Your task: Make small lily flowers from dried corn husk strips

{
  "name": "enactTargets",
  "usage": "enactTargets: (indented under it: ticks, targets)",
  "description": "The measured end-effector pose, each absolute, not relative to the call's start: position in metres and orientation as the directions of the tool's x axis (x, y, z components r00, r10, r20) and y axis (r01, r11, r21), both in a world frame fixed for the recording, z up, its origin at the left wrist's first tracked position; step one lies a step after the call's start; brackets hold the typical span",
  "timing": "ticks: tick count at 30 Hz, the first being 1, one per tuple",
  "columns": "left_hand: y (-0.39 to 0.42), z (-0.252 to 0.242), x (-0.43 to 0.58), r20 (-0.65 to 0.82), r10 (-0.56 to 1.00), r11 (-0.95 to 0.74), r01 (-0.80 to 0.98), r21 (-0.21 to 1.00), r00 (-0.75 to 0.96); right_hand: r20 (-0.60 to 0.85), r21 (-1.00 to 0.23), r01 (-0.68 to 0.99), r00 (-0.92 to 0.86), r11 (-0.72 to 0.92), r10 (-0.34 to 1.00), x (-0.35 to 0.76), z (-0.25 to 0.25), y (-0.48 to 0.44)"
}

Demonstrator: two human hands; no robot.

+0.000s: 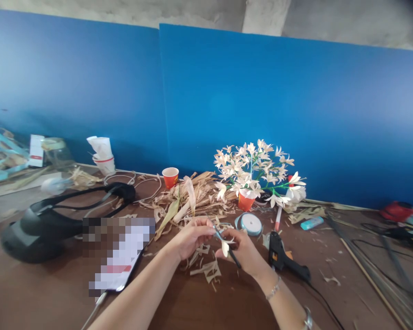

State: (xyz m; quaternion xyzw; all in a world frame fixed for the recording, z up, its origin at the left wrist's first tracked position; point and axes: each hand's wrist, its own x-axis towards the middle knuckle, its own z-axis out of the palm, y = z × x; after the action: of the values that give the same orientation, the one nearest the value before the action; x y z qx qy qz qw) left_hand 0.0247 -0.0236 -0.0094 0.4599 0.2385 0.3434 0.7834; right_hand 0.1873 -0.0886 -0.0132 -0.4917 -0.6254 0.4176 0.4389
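Note:
My left hand [194,236] is closed, with thumb and forefinger pinching the end of a thin blue-grey strip [218,233]. The strip runs across to my right hand [245,253], whose fingers curl around a small cream husk flower [225,249]. Below the petals a dark slim rod [234,259] sticks out toward me; I cannot make out what it is. Under both hands lie pale husk scraps [209,270]. Just beyond them is a roll of light-blue ribbon [252,224]. A black glue gun [285,259] rests right of my right hand.
Behind is a heap of dried husks [196,197], beside a red paper cup [170,178]. Many cream flowers [253,167] stand in another red cup [245,201]. At left are a phone [127,252] and a black headset [37,229]. A blue partition [278,101] closes the back.

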Motion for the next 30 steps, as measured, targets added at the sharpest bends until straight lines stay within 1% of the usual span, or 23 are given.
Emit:
enactTargets:
  ticks: [6, 13, 16, 18, 20, 21, 25, 28, 30]
  targets:
    - [-0.024, -0.010, 0.026, -0.074, 0.755, 0.353, -0.310, 0.883, 0.651, 0.132, -0.928, 0.338, -0.097, 0.157, 0.987, 0.186, -0.008, -0.090]
    - [-0.024, -0.003, 0.022, -0.090, 0.766, 0.401, -0.363, 0.841, 0.637, 0.136, -0.961, 0.232, -0.086, 0.153, 0.987, 0.188, -0.012, -0.087]
    - [-0.021, 0.000, 0.017, -0.085, 0.815, 0.380, -0.417, 0.826, 0.573, 0.059, -0.961, 0.270, -0.009, 0.059, 0.998, 0.198, -0.013, -0.085]
    - [-0.018, 0.002, 0.014, -0.061, 0.863, 0.332, -0.473, 0.816, 0.501, -0.007, -0.933, 0.359, 0.036, -0.020, 0.999, 0.205, -0.012, -0.086]
    - [-0.015, 0.004, 0.011, -0.034, 0.898, 0.288, -0.529, 0.798, 0.439, -0.035, -0.869, 0.492, 0.050, -0.056, 0.998, 0.209, -0.010, -0.090]
    - [-0.013, 0.005, 0.009, -0.020, 0.910, 0.269, -0.553, 0.789, 0.415, -0.031, -0.823, 0.565, 0.042, -0.049, 0.999, 0.209, -0.010, -0.092]
    - [-0.010, 0.009, 0.005, 0.028, 0.939, 0.204, -0.621, 0.757, 0.343, 0.041, -0.578, 0.815, -0.035, 0.052, 0.999, 0.194, -0.007, -0.104]
    - [-0.011, 0.011, 0.004, 0.037, 0.944, 0.194, -0.646, 0.738, 0.327, 0.101, -0.393, 0.912, -0.083, 0.117, 0.991, 0.176, -0.003, -0.109]
    - [-0.012, 0.010, 0.007, 0.024, 0.932, 0.235, -0.655, 0.718, 0.360, 0.186, -0.315, 0.933, -0.116, 0.171, 0.976, 0.168, -0.003, -0.110]
